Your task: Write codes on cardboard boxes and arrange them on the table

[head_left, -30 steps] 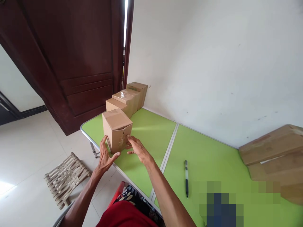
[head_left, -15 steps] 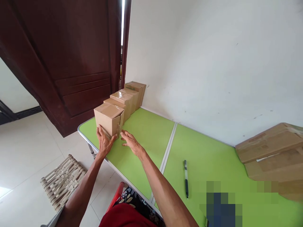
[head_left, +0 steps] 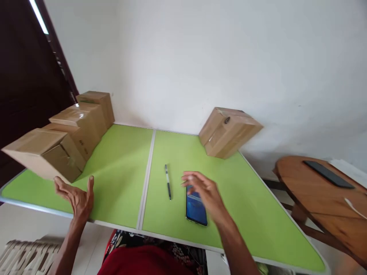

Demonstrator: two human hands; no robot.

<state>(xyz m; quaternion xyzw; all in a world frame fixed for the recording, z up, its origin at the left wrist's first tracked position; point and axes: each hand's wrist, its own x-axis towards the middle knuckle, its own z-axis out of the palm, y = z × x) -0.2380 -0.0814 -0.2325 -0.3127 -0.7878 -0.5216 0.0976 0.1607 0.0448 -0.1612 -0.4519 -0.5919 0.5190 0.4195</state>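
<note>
My left hand [head_left: 77,194] hovers open over the front left of the green folding table [head_left: 120,168], just below the nearest cardboard box [head_left: 43,152], not touching it. That box ends a row of several closed boxes [head_left: 86,114] running back to the wall. My right hand [head_left: 204,189] is open with fingers loosely spread, above a phone [head_left: 196,208] lying screen-up on the table. A black pen [head_left: 168,181] lies just left of the phone.
A stack of flattened cardboard [head_left: 228,131] leans against the white wall at the table's back right. A round wooden table [head_left: 323,191] with a dark phone [head_left: 328,173] stands to the right. A woven stool [head_left: 23,256] sits on the floor at lower left.
Both hands have left the nearest box, now set at the end of the row. My view has swung right; the right hand has moved over to the phone.
</note>
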